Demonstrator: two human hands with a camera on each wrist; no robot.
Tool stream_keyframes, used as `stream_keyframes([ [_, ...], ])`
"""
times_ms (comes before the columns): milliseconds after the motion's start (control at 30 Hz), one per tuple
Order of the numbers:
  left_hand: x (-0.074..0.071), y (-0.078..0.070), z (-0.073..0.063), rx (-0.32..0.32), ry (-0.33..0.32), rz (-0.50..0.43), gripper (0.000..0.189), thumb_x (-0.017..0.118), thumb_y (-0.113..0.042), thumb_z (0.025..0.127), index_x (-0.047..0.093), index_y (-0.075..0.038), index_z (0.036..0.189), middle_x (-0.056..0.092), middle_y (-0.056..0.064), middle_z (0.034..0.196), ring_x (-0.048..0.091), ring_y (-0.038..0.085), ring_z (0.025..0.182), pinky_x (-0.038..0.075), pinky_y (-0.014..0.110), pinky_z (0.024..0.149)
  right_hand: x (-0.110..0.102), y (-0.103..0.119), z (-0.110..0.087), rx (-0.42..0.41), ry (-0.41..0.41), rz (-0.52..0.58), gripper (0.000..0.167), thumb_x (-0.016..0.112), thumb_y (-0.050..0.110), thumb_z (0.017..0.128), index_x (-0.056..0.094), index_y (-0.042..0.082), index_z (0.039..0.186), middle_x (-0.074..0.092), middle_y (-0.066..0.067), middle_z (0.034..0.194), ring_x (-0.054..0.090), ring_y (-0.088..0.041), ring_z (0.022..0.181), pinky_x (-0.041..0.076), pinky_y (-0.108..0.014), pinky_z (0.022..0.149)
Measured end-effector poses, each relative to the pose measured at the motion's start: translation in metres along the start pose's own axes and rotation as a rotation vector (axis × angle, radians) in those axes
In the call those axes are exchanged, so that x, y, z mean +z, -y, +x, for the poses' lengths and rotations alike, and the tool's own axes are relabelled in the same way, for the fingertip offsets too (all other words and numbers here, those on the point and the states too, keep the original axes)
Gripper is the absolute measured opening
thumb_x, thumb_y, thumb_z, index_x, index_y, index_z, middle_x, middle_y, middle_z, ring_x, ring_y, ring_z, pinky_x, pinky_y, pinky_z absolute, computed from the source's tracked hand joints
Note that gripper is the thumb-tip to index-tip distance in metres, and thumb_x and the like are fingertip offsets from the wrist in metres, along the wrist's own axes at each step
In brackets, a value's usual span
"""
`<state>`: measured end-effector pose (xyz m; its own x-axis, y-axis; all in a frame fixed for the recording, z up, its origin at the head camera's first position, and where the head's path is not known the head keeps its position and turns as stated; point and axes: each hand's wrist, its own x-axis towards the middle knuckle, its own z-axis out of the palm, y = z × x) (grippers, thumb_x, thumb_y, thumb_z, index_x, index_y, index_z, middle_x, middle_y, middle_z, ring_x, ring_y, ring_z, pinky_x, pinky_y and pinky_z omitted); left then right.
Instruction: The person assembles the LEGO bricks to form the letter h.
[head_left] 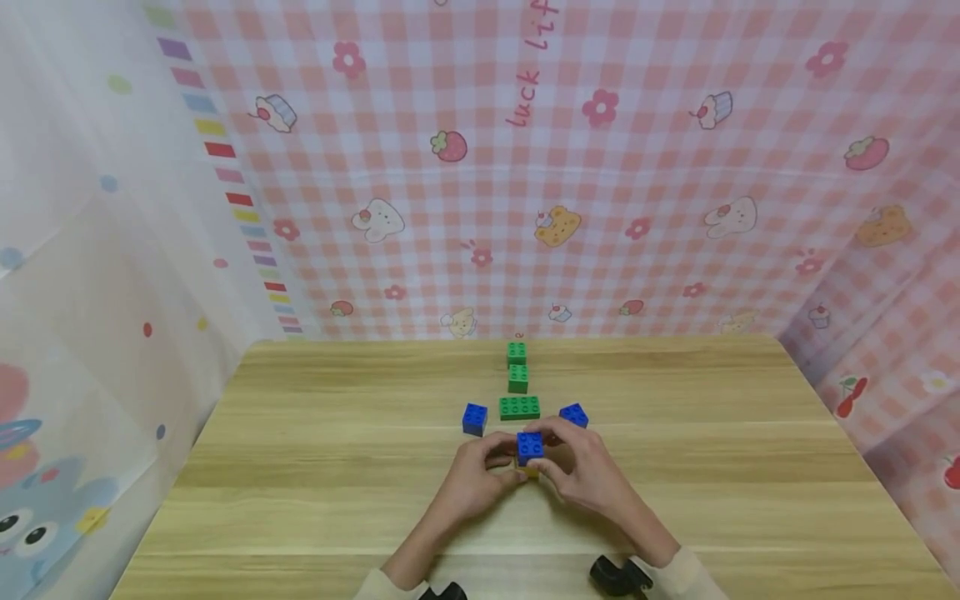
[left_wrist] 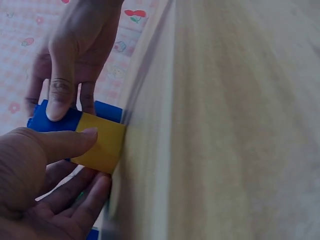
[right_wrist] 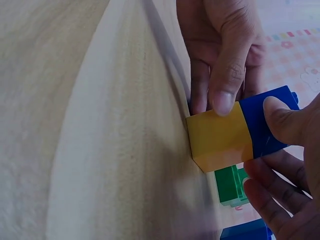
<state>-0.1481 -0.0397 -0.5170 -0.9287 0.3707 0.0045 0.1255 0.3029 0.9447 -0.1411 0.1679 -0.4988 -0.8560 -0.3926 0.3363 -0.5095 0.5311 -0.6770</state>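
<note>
Blue block (head_left: pixel 529 447) sits atop yellow block (right_wrist: pixel 220 137), lower centre of head frame; stack's long axis upright, directly between the fingers, neither hand nearer. Left hand (head_left: pixel 480 479) pinches yellow, right hand (head_left: pixel 588 468) pinches blue. Can't tell if fully seated.

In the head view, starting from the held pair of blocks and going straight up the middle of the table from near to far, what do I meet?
Yellow block with a blue block on top → long green block → nearer small green block → farther small green block → pink checked cloth.
</note>
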Motion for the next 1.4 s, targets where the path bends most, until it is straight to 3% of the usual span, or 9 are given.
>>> stream_keyframes([
  [333, -0.014, -0.015, -0.005, -0.018, 0.018, 0.072, 0.045, 0.08, -0.011, 0.088, 0.066, -0.008, 0.131, 0.071, 0.013, 0.122, 0.071, 0.024, 0.105, 0.062, 0.03, 0.091, 0.002, -0.001, 0.001, -0.032, -0.048, -0.063, 0.04, 0.08, 0.014, 0.089, 0.065, 0.016, 0.126, 0.072, 0.004, 0.114, 0.068, -0.011, 0.099, 0.064, -0.037, 0.085],
  [600, -0.026, -0.023, -0.011, 0.043, 0.006, 0.109, 0.044, 0.08, -0.013, 0.089, 0.066, -0.007, 0.13, 0.072, 0.013, 0.118, 0.072, 0.025, 0.101, 0.063, 0.033, 0.09, 0.004, 0.0, 0.004, 0.036, -0.05, -0.103, 0.039, 0.079, 0.017, 0.091, 0.064, 0.022, 0.127, 0.072, 0.004, 0.115, 0.069, -0.014, 0.104, 0.063, -0.039, 0.09],
  [800, -0.036, -0.03, -0.015, 0.063, -0.002, 0.111, 0.043, 0.078, -0.012, 0.091, 0.064, -0.005, 0.132, 0.071, 0.017, 0.118, 0.072, 0.026, 0.102, 0.063, 0.03, 0.086, 0.0, -0.002, 0.009, 0.006, -0.068, -0.122, 0.04, 0.079, 0.015, 0.09, 0.064, 0.016, 0.127, 0.073, -0.001, 0.115, 0.07, -0.018, 0.105, 0.062, -0.042, 0.091],
  [1067, -0.055, -0.037, -0.02, 0.07, -0.093, 0.051, 0.038, 0.076, -0.006, 0.091, 0.068, -0.012, 0.129, 0.072, 0.015, 0.116, 0.07, 0.019, 0.098, 0.063, 0.022, 0.08, -0.001, -0.006, 0.017, -0.002, -0.08, -0.15, 0.042, 0.079, 0.016, 0.091, 0.064, 0.013, 0.13, 0.072, -0.004, 0.118, 0.068, -0.019, 0.107, 0.061, -0.044, 0.095],
  [1400, -0.075, -0.031, -0.016, 0.046, -0.254, 0.026, 0.034, 0.08, -0.009, 0.088, 0.072, -0.008, 0.121, 0.075, 0.013, 0.109, 0.07, 0.018, 0.096, 0.06, 0.021, 0.075, -0.009, -0.011, 0.022, 0.096, -0.087, -0.21, 0.041, 0.077, 0.021, 0.093, 0.064, 0.017, 0.132, 0.065, -0.009, 0.123, 0.064, -0.029, 0.11, 0.059, -0.05, 0.096],
])
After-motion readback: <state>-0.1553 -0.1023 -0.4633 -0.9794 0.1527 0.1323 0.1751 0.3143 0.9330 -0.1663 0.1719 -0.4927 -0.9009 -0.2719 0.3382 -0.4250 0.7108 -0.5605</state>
